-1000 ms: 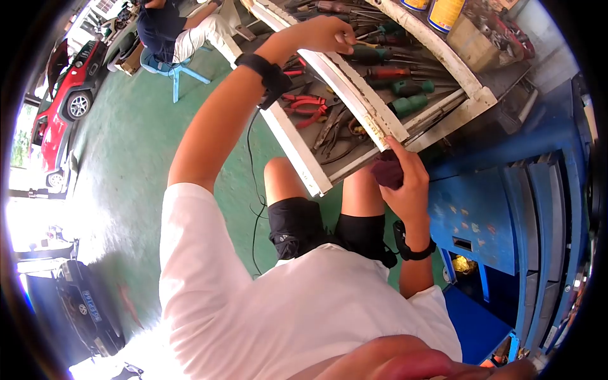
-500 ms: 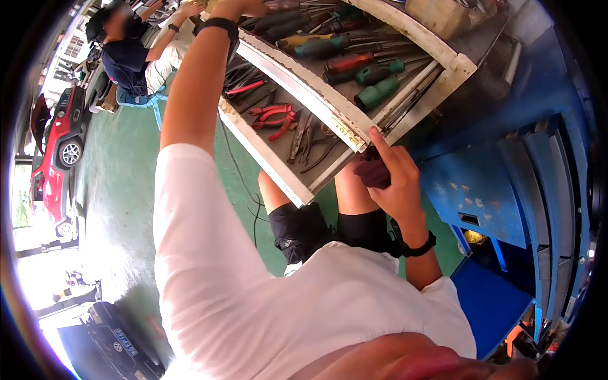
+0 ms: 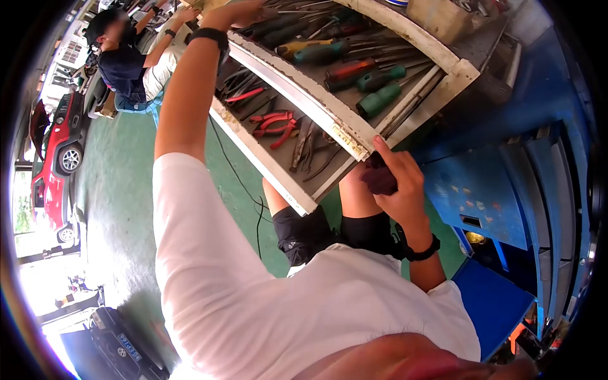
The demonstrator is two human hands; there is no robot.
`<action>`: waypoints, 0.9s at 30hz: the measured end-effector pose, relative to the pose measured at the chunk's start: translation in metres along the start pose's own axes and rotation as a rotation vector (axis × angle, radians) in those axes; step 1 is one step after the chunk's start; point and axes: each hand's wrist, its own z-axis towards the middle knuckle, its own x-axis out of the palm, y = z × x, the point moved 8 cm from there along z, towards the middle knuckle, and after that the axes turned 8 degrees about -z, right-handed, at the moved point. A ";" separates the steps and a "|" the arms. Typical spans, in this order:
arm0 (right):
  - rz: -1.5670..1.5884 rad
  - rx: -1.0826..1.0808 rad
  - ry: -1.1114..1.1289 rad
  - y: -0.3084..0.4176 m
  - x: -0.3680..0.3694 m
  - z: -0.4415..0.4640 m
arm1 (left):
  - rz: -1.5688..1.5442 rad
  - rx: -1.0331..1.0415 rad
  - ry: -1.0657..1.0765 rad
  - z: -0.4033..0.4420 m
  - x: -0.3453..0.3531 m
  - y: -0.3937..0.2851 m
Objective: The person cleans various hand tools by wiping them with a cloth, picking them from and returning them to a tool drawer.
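My left hand (image 3: pixel 239 14) is at the far left side of the upper drawer (image 3: pixel 304 95), partly cut off by the top edge, beside several screwdrivers (image 3: pixel 322 52); its fingers are too unclear to tell their state. At the drawer's near right corner is my right hand (image 3: pixel 403 183), index finger stretched along the corner. The other fingers are closed on a dark maroon cloth-like bundle (image 3: pixel 380 180). Green-handled screwdrivers (image 3: pixel 380 100) lie close to this corner. Below, the lower drawer (image 3: pixel 259 158) also stands out, holding red-handled pliers (image 3: pixel 278 125) and other pliers (image 3: pixel 303 147).
My legs (image 3: pixel 354 190) are beneath the drawers. A blue cabinet (image 3: pixel 475 196) stands on the right. At upper left a person (image 3: pixel 123 63) sits on a blue stool (image 3: pixel 142 107). A dark cable (image 3: pixel 237 168) crosses the green floor; a red car (image 3: pixel 54 164) is farther left.
My left hand and forearm have shifted slightly left. The drawers appear a little lower in view. My right hand keeps its place at the corner with the maroon bundle.
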 end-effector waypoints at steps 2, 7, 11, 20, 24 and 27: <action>0.007 -0.006 0.004 -0.001 0.002 0.000 | 0.098 0.013 -0.044 -0.018 -0.017 0.005; 0.007 -0.030 0.021 0.002 -0.001 -0.001 | 0.312 0.122 -0.327 -0.093 -0.062 -0.024; 0.515 0.356 -0.204 -0.019 -0.020 -0.012 | -0.687 -0.264 -0.147 -0.157 -0.053 -0.140; 1.397 0.554 -0.384 -0.008 -0.010 -0.008 | -1.318 -0.026 -0.041 -0.193 0.006 -0.344; 1.139 0.478 -0.341 0.002 -0.022 -0.010 | -1.381 -0.117 0.082 -0.190 0.009 -0.354; 1.114 0.478 -0.428 -0.002 -0.033 -0.013 | -1.317 -0.121 0.069 -0.194 0.014 -0.361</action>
